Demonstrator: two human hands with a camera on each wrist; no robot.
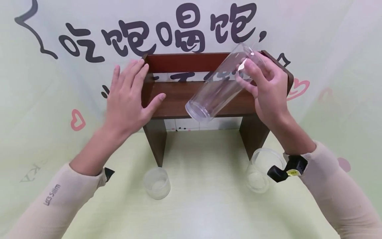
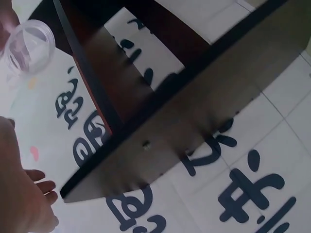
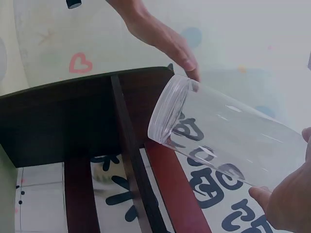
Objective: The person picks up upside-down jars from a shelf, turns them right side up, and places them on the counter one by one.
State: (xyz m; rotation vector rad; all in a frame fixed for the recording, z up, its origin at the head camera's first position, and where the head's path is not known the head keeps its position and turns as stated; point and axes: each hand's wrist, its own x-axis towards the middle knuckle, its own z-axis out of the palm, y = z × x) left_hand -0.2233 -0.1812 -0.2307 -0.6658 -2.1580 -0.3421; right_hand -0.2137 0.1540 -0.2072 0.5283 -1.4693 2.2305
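My right hand grips a tall clear plastic jar near its upper end. The jar is tilted over the upper board of a dark brown wooden shelf, its wide ridged end pointing down and left. In the right wrist view the same jar looks see-through, with nothing visible inside. At the shelf's left side panel is my left hand, its fingers extended and thumb spread, holding nothing. Whether the left fingers touch the panel, I cannot tell.
On the pale table, a short clear round container stands near the shelf's left leg. A larger clear container is by the right leg, partly behind my wrist camera. Behind the shelf hangs a printed cloth.
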